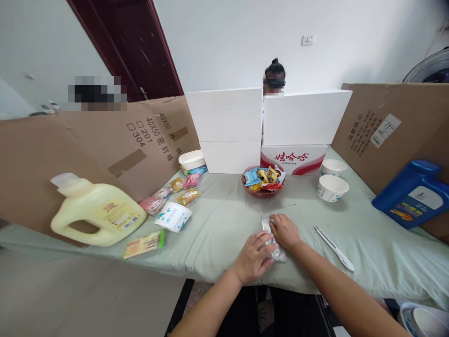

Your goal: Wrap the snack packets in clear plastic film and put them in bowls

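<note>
A crinkled clear plastic packet lies on the cloth at the table's near edge, partly covered by both hands. My left hand is closed over its left side with bent fingers. At the packet's far end, my right hand grips it with the fingers curled inward. What the packet contains, I cannot make out. Beyond the hands stands a dark red bowl full of small wrapped snacks. To the right of my right forearm rests a slender tool with a silver tip and white handle.
On the left are a yellow jug, a tilted paper bowl and several packaged foods. Two paper bowls and a blue bottle stand right. White boxes and cardboard panels border the table; a person is behind.
</note>
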`<state>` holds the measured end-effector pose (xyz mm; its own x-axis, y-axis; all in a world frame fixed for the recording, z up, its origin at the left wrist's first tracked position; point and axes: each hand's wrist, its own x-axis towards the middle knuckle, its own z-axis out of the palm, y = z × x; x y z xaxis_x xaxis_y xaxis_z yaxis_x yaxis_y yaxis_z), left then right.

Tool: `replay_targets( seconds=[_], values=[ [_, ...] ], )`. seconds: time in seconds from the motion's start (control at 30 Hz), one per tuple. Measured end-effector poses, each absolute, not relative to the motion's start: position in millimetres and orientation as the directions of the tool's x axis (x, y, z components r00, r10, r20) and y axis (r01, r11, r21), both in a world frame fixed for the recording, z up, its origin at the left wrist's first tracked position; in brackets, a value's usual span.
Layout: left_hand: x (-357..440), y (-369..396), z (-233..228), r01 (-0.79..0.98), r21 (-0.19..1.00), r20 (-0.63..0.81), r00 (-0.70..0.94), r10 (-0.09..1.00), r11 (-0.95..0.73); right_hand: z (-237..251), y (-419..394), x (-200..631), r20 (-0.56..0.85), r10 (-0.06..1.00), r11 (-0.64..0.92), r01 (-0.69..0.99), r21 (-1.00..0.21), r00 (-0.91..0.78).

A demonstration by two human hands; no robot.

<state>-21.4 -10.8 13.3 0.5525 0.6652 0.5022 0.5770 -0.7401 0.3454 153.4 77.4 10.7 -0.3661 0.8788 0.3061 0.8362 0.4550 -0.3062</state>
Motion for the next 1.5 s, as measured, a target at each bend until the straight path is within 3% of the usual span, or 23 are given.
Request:
replay_targets(
  seconds=[0.13,0.3,0.37,0.5,0.63,0.7,0.77,0.83,0.9,1.03,1.5],
  values=[
    [-18,-9,13,0.598,0.335,0.436,0.587,0.683,-0.728,17,78,159,0.393,0.858,0.455,0.843,-0.288,-0.330],
    [-15,-7,8,0.626,0.354,0.467,0.525,0.711,-0.695,18,63,162,0.459,0.808,0.520,0.813,-0.261,-0.369],
    [-15,-7,8,0.628,0.357,0.481,0.510,0.713,-0.691,12,54,159,0.387,0.792,0.576,0.787,-0.219,-0.472],
    [-11,-8,8,0.644,0.350,0.503,0.483,0.716,-0.680,-1,45,152,0.091,0.808,0.590,0.797,-0.129,-0.583],
    [-16,-18,20,0.676,0.282,0.593,0.435,0.678,-0.681,-3,45,152,0.061,0.814,0.581,0.805,-0.123,-0.578],
    [-32,-25,32,0.817,0.195,0.635,0.317,0.704,-0.543,-3,45,153,0.074,0.814,0.581,0.804,-0.125,-0.576],
    [-59,-29,46,0.966,0.129,0.615,0.099,0.782,-0.224,-5,44,155,0.086,0.818,0.575,0.808,-0.125,-0.569],
    [-95,-31,58,0.992,0.080,0.511,-0.125,0.850,0.098,-7,44,156,0.098,0.820,0.572,0.811,-0.125,-0.564],
    [-133,-31,68,0.970,0.009,0.390,-0.225,0.893,0.241,-10,44,156,0.115,0.820,0.572,0.811,-0.124,-0.561],
    [-196,-27,84,0.948,-0.042,0.373,-0.278,0.885,0.315,-13,45,155,0.143,0.816,0.576,0.809,-0.117,-0.560],
    [-269,5,86,0.898,0.094,0.450,-0.424,0.786,0.430,4,40,154,0.049,0.836,0.547,0.824,-0.143,-0.547]
  ],
)
